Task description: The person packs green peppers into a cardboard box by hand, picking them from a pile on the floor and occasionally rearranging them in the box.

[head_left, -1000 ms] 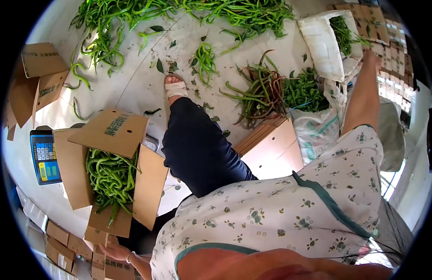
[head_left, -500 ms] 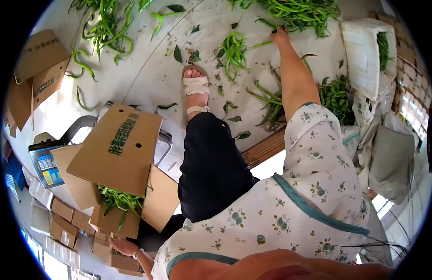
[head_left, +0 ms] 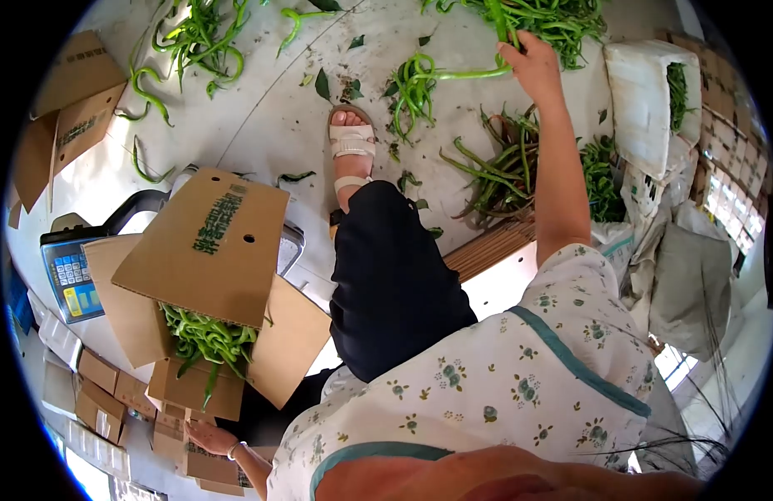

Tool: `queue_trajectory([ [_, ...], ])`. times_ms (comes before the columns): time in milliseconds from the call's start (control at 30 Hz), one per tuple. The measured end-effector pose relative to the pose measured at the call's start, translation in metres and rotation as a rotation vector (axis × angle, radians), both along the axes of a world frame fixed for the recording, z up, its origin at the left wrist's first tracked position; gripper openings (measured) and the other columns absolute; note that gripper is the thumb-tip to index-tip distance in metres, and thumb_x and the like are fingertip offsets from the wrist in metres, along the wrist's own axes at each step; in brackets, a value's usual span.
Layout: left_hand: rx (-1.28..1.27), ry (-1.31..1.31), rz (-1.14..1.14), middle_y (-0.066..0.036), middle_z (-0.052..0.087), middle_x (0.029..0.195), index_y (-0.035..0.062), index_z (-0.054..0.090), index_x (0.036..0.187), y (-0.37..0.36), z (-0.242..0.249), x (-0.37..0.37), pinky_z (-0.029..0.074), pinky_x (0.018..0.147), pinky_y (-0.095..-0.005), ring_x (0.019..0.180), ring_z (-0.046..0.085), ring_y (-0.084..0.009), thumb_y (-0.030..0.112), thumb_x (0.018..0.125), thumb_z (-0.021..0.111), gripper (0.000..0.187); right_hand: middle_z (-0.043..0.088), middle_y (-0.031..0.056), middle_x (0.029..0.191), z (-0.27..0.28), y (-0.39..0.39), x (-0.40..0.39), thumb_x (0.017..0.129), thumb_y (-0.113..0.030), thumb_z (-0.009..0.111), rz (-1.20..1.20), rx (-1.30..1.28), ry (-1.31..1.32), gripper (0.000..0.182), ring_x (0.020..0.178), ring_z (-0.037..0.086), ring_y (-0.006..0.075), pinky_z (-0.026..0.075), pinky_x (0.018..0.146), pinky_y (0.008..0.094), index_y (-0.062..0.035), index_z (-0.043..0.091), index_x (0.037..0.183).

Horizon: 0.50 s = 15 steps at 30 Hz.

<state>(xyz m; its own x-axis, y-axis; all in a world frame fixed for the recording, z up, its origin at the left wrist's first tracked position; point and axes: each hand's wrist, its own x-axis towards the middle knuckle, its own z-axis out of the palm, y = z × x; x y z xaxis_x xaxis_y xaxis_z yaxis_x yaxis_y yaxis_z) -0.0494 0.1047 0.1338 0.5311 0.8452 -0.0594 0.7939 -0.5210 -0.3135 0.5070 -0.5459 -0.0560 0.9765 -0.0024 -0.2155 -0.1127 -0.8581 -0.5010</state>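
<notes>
My right hand (head_left: 534, 68) is closed on a long green chili pepper (head_left: 474, 74), above the floor at the top right. Part of a green pepper also rises above the fingers. A large heap of green peppers (head_left: 570, 25) lies just beyond this hand, and a small bunch of peppers (head_left: 413, 93) is to its left. My left hand (head_left: 209, 437) is low at the left, beside the open cardboard box (head_left: 207, 250). Its fingers look stretched out, apparently against stacked cardboard. Green peppers (head_left: 204, 338) show under the box's raised flap.
A scale with a keypad (head_left: 73, 271) stands beside the box. More peppers (head_left: 198, 42) lie at the top left, and darker, reddish-green ones (head_left: 503, 171) at right. A white foam box (head_left: 645, 108) stands at the right edge. My sandalled foot (head_left: 351, 138) is on the floor.
My right hand has lifted away from the heap's lower edge and moved right, with a pepper in its fingers. My left hand stays beside the box; the view has shifted slightly.
</notes>
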Motion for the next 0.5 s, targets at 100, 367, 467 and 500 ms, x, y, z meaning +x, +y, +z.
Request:
queue_trajectory([
  [100,0.007,-0.005,-0.010,-0.014,0.047,0.130,0.0035,0.049,0.124,0.002,-0.001,-0.006,0.032,0.101,-0.0408,0.121,0.041,-0.0304,0.024,0.091,0.047,0.039,0.054,-0.0002,0.062,0.001,0.043,-0.024,0.082,-0.024,0.063,-0.006,0.172,0.059,0.021,0.051,0.046,0.0097,0.039,0.047,0.0261,-0.0049,0.062,0.090],
  [367,-0.016,-0.012,-0.051,-0.015,0.047,0.129,0.0010,0.048,0.124,-0.009,0.002,0.004,0.033,0.100,-0.0394,0.119,0.044,-0.0308,0.024,0.092,0.046,0.040,0.061,0.0174,0.079,-0.095,0.137,-0.084,0.078,-0.033,0.063,0.038,-0.123,-0.161,0.034,0.077,0.060,0.0339,0.048,0.065,0.0429,-0.0010,0.060,0.089],
  [467,-0.019,-0.073,-0.039,-0.015,0.048,0.128,0.0012,0.049,0.124,-0.006,0.000,0.002,0.034,0.100,-0.0394,0.118,0.045,-0.0310,0.024,0.092,0.047,0.039,0.062,0.0178,0.087,-0.065,0.139,-0.086,0.078,-0.035,0.064,0.083,-0.187,-0.212,0.040,0.084,0.060,0.0332,0.049,0.071,0.0395,-0.0015,0.062,0.100],
  [500,-0.030,-0.119,-0.035,-0.015,0.049,0.127,0.0014,0.050,0.123,-0.006,-0.002,0.001,0.034,0.100,-0.0395,0.118,0.045,-0.0309,0.024,0.092,0.047,0.039,0.062,0.0175,0.089,-0.059,0.132,-0.085,0.079,-0.034,0.065,0.137,-0.193,-0.282,0.041,0.086,0.060,0.0329,0.049,0.072,0.0381,-0.0016,0.062,0.103],
])
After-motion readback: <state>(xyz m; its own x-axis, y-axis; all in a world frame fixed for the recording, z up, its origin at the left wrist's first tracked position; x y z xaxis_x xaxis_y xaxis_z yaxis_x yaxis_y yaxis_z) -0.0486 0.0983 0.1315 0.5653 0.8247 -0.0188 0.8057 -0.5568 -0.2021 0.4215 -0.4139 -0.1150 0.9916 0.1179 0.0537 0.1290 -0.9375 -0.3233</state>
